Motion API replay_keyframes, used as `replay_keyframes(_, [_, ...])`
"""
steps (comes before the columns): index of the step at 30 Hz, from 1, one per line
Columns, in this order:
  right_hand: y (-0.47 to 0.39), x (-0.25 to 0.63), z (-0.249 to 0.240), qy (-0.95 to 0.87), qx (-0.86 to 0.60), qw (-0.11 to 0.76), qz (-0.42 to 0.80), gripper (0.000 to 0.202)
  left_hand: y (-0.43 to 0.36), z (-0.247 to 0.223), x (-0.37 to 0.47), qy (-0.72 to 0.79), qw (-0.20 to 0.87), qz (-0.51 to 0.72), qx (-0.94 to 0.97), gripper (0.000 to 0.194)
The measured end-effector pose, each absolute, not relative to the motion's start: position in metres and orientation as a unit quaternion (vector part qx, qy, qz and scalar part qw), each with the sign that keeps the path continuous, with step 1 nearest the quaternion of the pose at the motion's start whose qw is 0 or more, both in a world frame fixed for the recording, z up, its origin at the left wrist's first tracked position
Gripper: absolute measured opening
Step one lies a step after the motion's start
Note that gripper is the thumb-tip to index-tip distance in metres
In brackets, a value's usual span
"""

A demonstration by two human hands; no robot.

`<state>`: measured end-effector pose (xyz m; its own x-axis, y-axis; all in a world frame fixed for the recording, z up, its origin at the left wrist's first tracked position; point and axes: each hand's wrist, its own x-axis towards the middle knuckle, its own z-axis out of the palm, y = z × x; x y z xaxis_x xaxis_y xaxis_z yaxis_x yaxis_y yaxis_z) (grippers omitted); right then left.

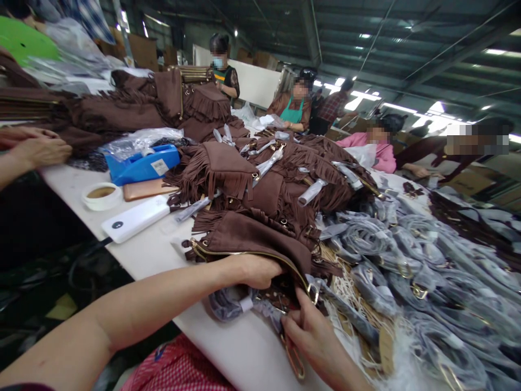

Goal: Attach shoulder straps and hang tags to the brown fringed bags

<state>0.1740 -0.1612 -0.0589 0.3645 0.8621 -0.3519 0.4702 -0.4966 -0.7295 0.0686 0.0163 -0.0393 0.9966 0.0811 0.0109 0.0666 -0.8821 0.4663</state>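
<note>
A brown fringed bag (pixel 252 233) lies in front of me with its gold zip undone. My left hand (pixel 260 270) reaches into the opening, and its fingertips are hidden inside. At the zip's right end, beside a metal ring, my right hand (pixel 305 320) grips the bag's near edge. Its index finger points up along the rim while the other fingers curl below. Under the bag's near side lies a plastic-wrapped strap (pixel 228 304). A brown strip with a metal edge (pixel 293 358) hangs below my right hand.
More fringed bags (pixel 232 163) are heaped behind. Wrapped straps (pixel 366 233) cover the right side, near white strings (pixel 345 293). At left are a blue tape dispenser (pixel 142 163), a tape roll (pixel 101 196), a phone (pixel 148 190) and a white device (pixel 136 218). Another person's hands (pixel 36 149) work at far left.
</note>
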Motion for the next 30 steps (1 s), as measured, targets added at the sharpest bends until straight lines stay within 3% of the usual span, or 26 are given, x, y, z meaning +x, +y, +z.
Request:
replay_keyframes(9, [-0.153,0.177,-0.045,-0.389,-0.733,0.346,0.437,0.081,0.005,-0.047,0.087,0.090,0.271,-0.003,0.958,0.039])
replay_keyframes(15, [-0.147,0.176,-0.037,-0.459,-0.779,0.284,0.319,0.049,0.015,-0.043,0.090,0.070,0.305,-0.027,0.949,0.038])
replay_keyframes(18, [-0.147,0.176,-0.039,-0.479,-0.800,0.244,0.268,0.048,0.021,-0.042,0.092,0.039,0.334,-0.048,0.941,0.029])
replay_keyframes(21, [-0.147,0.176,-0.042,-0.469,-0.798,0.229,0.301,0.052,0.022,-0.043,0.096,0.017,0.361,-0.059,0.931,0.025])
replay_keyframes(30, [-0.144,0.180,-0.034,-0.441,-0.796,0.275,0.310,0.042,0.016,-0.045,0.096,0.038,0.400,-0.021,0.916,0.031])
